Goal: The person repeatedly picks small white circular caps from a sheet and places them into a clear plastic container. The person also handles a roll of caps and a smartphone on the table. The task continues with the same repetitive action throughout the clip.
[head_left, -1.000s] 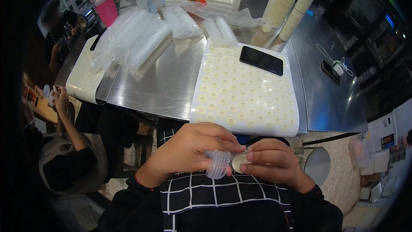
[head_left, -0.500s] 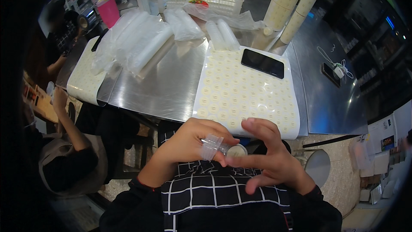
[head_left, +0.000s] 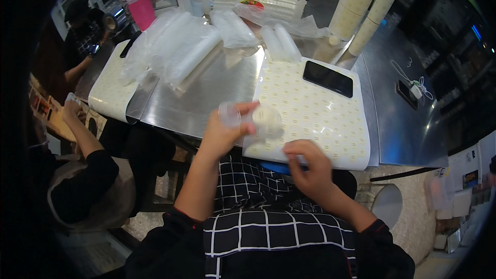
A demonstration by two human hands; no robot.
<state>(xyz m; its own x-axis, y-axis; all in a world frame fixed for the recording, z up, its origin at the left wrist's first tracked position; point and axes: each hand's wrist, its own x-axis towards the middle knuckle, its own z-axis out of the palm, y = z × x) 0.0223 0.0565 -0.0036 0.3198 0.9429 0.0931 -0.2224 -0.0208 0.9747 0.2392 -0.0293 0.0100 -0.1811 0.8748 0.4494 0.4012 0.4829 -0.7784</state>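
Note:
My left hand [head_left: 221, 130] is closed on a short stack of clear round plastic lids [head_left: 230, 115], held above the front left part of a sticker sheet. At its fingertips is a blurred clear disc with a pale round label [head_left: 266, 119]. The white sticker sheet [head_left: 320, 119] carries rows of round cream labels and hangs over the table's front edge. Close to that edge, my right hand [head_left: 310, 169] has its fingers curled, thumb and forefinger together. Whether anything is pinched there is too blurred to tell.
A black phone [head_left: 327, 79] lies on the sheet. Bagged clear plastic sleeves [head_left: 186, 54], a white basket [head_left: 258, 4] and a pink bucket [head_left: 141, 12] stand farther back. Label rolls [head_left: 356, 2] rise at right. A co-worker's arm [head_left: 82, 126] is at left; a stool [head_left: 387, 205] stands right.
My left hand has moved up and forward over the sheet with the lids. My right hand has drawn away from them, and its spread fingers have curled in near the sheet's edge.

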